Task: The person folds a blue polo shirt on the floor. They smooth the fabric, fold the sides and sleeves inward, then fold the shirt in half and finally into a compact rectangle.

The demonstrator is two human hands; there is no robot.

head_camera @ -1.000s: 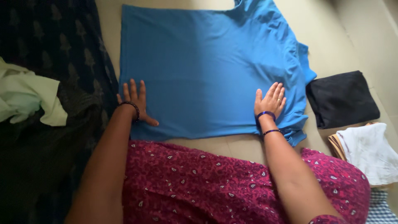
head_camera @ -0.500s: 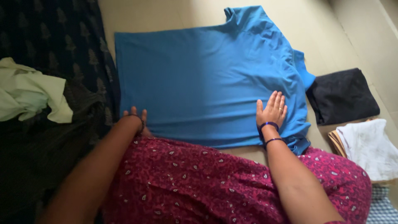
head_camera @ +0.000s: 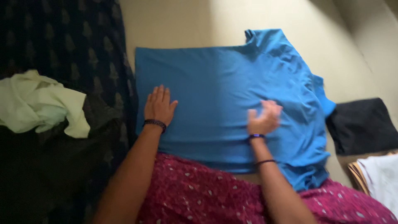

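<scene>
Shirt: blue T-shirt (head_camera: 232, 99), soft knit, lying flat, folded roughly rectangular.
Left hand (head_camera: 158, 105): open, palm flat on its left edge.
Right hand (head_camera: 265, 118): blurred, fingers curled on the cloth; grasp unclear.

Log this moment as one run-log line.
left hand: flat on blue shirt | right hand: on shirt, blurred | nearby: pale green cloth, folded black garment

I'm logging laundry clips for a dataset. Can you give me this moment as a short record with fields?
Surface: pale floor
Main item: blue shirt, spread flat
Left hand: flat on the shirt's left edge
Right hand: on the shirt, blurred, fingers curled
Left side: pale green cloth on dark fabric
Right side: folded black garment, white folded cloth
</scene>
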